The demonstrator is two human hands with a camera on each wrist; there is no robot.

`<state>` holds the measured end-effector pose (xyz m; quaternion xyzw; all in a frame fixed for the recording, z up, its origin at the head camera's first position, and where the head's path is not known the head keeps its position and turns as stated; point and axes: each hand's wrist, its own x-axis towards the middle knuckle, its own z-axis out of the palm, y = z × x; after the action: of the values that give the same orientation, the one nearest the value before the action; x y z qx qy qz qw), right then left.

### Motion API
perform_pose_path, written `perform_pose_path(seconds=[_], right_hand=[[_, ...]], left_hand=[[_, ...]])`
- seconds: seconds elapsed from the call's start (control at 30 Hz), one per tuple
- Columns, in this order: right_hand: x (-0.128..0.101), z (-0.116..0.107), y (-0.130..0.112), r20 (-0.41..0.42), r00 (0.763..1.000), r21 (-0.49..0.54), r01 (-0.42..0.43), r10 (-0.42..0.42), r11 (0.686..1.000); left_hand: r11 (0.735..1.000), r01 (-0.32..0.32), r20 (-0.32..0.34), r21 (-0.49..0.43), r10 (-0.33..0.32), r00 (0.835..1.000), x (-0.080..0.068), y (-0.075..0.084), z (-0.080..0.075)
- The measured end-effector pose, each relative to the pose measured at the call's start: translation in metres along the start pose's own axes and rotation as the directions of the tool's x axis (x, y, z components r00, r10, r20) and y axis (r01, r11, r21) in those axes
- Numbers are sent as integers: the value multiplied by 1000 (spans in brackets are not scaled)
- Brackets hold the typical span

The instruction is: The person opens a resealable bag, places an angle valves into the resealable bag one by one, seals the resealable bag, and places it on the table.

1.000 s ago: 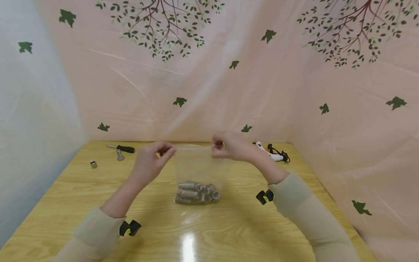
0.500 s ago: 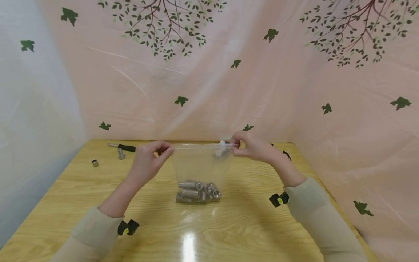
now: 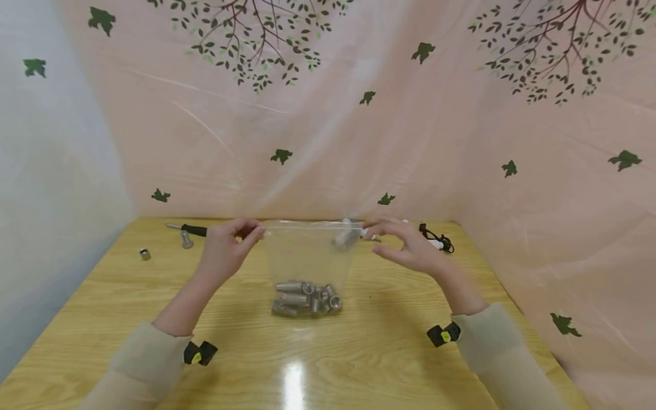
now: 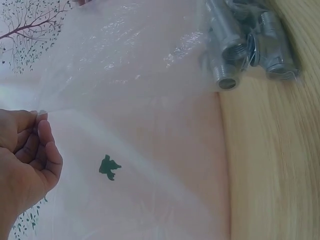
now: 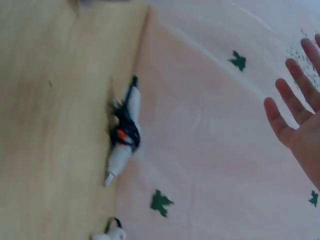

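A clear plastic zip bag [image 3: 307, 253] stands on the wooden table [image 3: 102, 307] with several metal threaded fittings [image 3: 306, 298] heaped at its bottom. My left hand [image 3: 254, 232] pinches the bag's top left corner and holds it up. In the left wrist view that hand [image 4: 40, 122] nips the film's edge, with the fittings [image 4: 245, 45] lying at the bag's far end. My right hand [image 3: 400, 245] hovers just right of the bag's top right corner, fingers straight and spread, holding nothing. The right wrist view shows the right hand's [image 5: 295, 120] fingers straight and spread. A blurred pale spot [image 3: 345, 234] shows at that corner.
A black-handled tool [image 3: 187, 229] and two small metal sockets [image 3: 186, 240] [image 3: 146, 254] lie at the table's back left. A white glue gun [image 3: 435, 242] with a black cord lies at the back right [image 5: 122, 137]. A pink leaf-print curtain [image 3: 461, 142] walls in the table.
My right hand slid along the bag's top edge to its right corner, then let go and opened. The left hand kept its pinch on the left corner.
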<state>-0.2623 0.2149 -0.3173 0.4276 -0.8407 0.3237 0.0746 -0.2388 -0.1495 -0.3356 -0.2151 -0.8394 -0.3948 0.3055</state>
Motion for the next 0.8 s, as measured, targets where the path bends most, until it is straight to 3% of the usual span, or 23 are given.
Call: perform_pose_path(seconds=[0.13,0.27,0.37,0.47,0.53,0.57,0.67,0.73,0.77,0.8], right_hand=[[1,26,1,92,995,93,23,-31,995],[2,42,5,70,997,135,6,-15,991],[0,46,7,38,999,124,-12,8,992],[-2,48,9,28,999,122,-19,15,992],[-3,49,10,22,1000,130,-24,21,991],[-3,49,10,20,1000,135,-25,22,990],[-3,50,11,15,1000,146,-28,26,989],[-2,51,10,13,1000,144,-24,23,989],[-2,51,10,11,1000,142,-23,21,990],[-1,52,10,11,1000,139,-22,20,990]], left_hand=[[1000,27,-16,-7,-27,1000,-3,0,1],[998,47,-19,-49,-48,999,-11,0,1],[990,-22,11,-136,23,1000,-23,-2,3],[972,-91,136,-216,122,983,-39,-11,10],[962,-65,288,-265,143,947,-51,-18,17],[961,-25,379,-276,133,916,-56,-22,21],[959,112,612,-261,74,787,-67,-33,33],[964,140,698,-227,61,713,-70,-39,41],[967,128,720,-222,74,690,-70,-42,45],[970,102,729,-221,95,677,-70,-46,50]])
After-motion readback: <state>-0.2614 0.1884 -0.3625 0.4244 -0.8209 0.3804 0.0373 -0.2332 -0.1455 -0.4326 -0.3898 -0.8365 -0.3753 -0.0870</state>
